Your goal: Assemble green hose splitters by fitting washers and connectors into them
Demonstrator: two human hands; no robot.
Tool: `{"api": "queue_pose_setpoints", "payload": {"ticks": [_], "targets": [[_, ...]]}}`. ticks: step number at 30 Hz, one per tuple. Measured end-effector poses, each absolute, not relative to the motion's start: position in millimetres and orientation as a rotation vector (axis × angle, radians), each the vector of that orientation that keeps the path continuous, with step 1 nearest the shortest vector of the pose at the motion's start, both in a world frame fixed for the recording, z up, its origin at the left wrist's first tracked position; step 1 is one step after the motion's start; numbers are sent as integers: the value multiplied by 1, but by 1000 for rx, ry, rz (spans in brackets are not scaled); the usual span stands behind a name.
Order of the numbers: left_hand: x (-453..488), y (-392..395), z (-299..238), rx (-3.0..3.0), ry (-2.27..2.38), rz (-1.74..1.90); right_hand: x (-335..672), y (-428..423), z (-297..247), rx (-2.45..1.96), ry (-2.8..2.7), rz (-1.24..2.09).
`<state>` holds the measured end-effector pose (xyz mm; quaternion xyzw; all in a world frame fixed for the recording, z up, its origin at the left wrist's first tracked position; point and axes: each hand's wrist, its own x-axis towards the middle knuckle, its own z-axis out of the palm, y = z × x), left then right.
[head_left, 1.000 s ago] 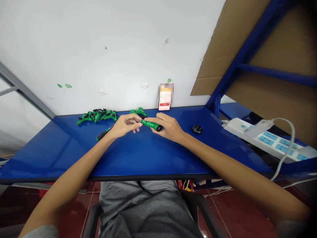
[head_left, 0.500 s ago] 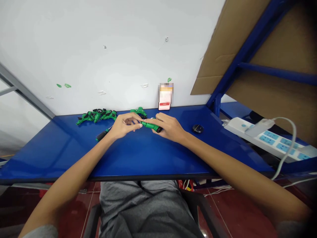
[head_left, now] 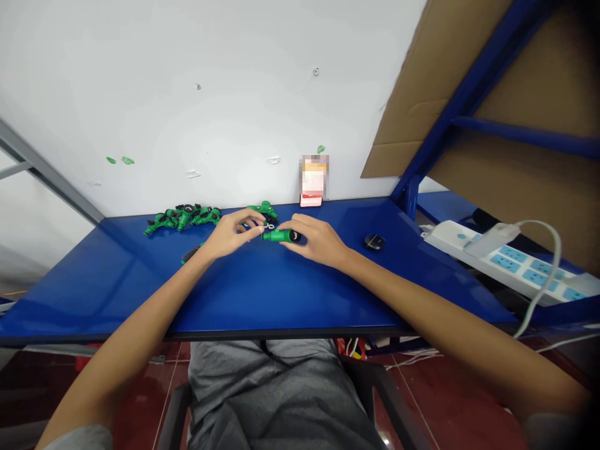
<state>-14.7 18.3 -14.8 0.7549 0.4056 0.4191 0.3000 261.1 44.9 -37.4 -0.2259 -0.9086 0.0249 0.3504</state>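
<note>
The green hose connector lay with its long axis nearly level, black end pointing right, near the back edge of the surface. The right hand's grip pinched it; the left hand's fingertips pressed together just beside it.

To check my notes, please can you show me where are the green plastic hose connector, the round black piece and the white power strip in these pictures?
green plastic hose connector (head_left: pixel 280 235), head view, on its green body
round black piece (head_left: pixel 374 242), head view, on its top face
white power strip (head_left: pixel 505 263), head view, on a blue socket panel
</note>
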Motion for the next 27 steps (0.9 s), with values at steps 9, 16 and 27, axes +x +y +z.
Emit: {"api": "queue_pose_setpoints", "payload": {"ticks": [9,16,27], "targets": [[-14,18,-16,2389,1293,882,259,48,-48,-415,-2553,-226],[-27,29,-22,2414,1642,877,253,38,-48,-457,-2649,-89],[-32,36,-34,2610,1379,709,264,45,-24,-747,-2509,240]]}}
